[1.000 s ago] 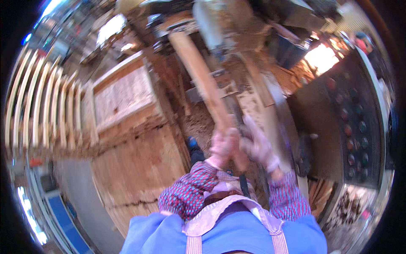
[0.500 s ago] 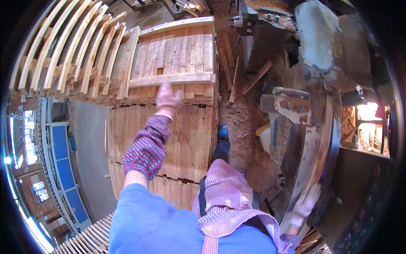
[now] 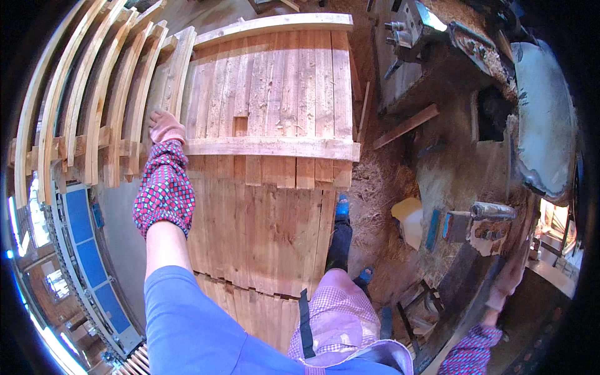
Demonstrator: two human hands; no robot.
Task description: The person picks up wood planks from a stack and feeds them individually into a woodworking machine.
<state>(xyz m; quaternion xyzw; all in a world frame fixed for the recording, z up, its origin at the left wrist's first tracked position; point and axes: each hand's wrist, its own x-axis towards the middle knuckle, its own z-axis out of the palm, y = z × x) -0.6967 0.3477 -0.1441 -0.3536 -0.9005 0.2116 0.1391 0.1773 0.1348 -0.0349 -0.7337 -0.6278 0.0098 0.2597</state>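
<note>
Nearest us, the checked apron (image 3: pixel 340 306) hides most of our legs, and the right sleeve (image 3: pixel 472 351) is cut off by the lower edge. Our right hand (image 3: pixel 504 287) lies blurred and dim beside a long dark beam (image 3: pixel 478 272); we cannot tell whether it grips anything. Our gloved left hand (image 3: pixel 167 128) reaches forward with bent fingers at the lower end of a pale wooden slat (image 3: pixel 179 75), the slat lying at the left side of the plank stack (image 3: pixel 262 219); the palm is hidden, so we cannot tell if the fingers are clasped on it or merely resting. The stack's surface is rough brown boards set edge to edge, crossed by a light batten (image 3: pixel 269 147). To its left, more spaced slats (image 3: pixel 94 94) curve out toward the dark rim. On our right, sawdust covers the floor (image 3: pixel 369 187), where a loose stick (image 3: pixel 406 127) lies near grimy machinery (image 3: pixel 544 119), its far parts lost in shadow. Farther off stand blue panels (image 3: pixel 94 240) and a glaring opening (image 3: pixel 556 228), its details washed out.
</note>
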